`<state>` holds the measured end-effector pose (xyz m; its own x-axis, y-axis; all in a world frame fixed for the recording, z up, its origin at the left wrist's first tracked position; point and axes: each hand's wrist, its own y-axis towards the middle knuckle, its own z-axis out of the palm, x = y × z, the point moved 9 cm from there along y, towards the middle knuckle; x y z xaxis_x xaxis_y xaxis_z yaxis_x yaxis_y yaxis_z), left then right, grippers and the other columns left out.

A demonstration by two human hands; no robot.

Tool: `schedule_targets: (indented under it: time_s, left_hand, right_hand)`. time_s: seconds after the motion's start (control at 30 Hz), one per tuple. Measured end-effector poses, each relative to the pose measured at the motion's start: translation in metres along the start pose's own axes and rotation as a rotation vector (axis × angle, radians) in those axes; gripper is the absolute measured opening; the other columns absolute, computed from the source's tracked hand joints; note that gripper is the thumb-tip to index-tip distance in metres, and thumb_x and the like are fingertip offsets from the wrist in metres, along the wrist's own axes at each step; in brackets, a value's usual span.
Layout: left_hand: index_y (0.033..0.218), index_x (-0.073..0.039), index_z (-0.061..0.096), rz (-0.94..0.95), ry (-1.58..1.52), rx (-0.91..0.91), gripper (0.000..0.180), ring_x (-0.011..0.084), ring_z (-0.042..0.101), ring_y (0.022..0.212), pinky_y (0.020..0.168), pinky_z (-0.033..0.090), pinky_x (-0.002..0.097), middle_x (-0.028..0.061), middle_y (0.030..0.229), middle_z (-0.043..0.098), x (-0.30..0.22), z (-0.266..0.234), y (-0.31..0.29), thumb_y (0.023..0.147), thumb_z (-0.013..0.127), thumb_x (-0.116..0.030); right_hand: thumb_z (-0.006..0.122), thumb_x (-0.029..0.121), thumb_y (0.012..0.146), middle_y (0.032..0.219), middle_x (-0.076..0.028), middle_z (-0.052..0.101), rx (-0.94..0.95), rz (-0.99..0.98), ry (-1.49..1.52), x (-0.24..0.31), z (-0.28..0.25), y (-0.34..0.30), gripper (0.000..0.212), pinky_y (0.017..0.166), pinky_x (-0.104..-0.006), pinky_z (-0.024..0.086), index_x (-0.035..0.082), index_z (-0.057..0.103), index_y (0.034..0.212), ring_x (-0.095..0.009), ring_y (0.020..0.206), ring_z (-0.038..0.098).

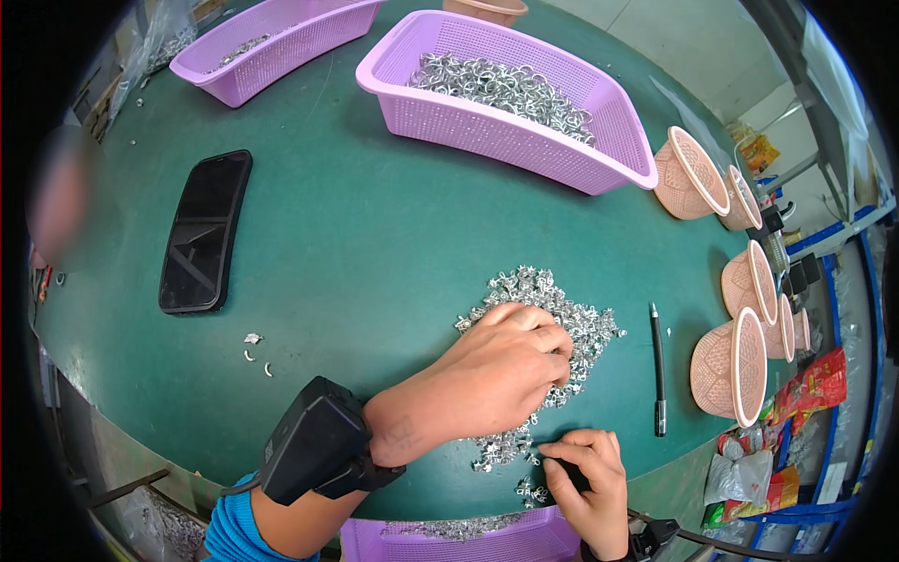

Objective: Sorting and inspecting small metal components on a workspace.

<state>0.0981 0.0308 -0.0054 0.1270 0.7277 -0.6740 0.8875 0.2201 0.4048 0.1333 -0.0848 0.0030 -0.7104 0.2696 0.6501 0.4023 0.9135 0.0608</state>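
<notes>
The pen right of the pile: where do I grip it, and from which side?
Probably mid-barrel on the pen, coming straight down from above. It lies flat on the table, slim and long, with bare table on both sides, so fingers can close across the barrel, clear of the metal parts.

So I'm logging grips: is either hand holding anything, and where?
Right hand pinches one small metal part at its fingertips; left hand lies on the pile of metal parts, grip unclear.

blurred face (58,197), near basket (468,541) cut off, pile (552,309) part hidden
</notes>
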Motion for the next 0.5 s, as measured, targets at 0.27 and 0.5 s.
schedule_targets:
  time_s: [0.27,0.5]
  left_hand:
    - [0.083,-0.009,0.064,-0.001,-0.003,-0.007,0.011,0.0236,0.045,0.105,0.092,0.032,0.0394,0.002,0.101,0.054,0.0,0.0,0.0,0.074,0.057,-0.01]
    - [0.083,-0.009,0.064,-0.009,0.003,0.012,0.01,0.0237,0.045,0.105,0.092,0.032,0.0394,0.0019,0.102,0.054,0.001,0.0,0.0,0.075,0.057,-0.01]
  right_hand:
    - [0.064,0.0,0.07,0.082,-0.005,0.055,0.073,-0.054,-0.082,0.0,0.005,-0.001,0.017,0.069,-0.0293,0.037,0.006,0.065,0.086,-0.02,0.077,0.048]
    - [0.052,-0.008,0.071,0.09,-0.009,0.055,0.089,-0.064,0.049,0.008,-0.001,-0.002,0.024,0.074,-0.0316,0.038,0.006,0.064,0.085,-0.025,0.082,0.049]
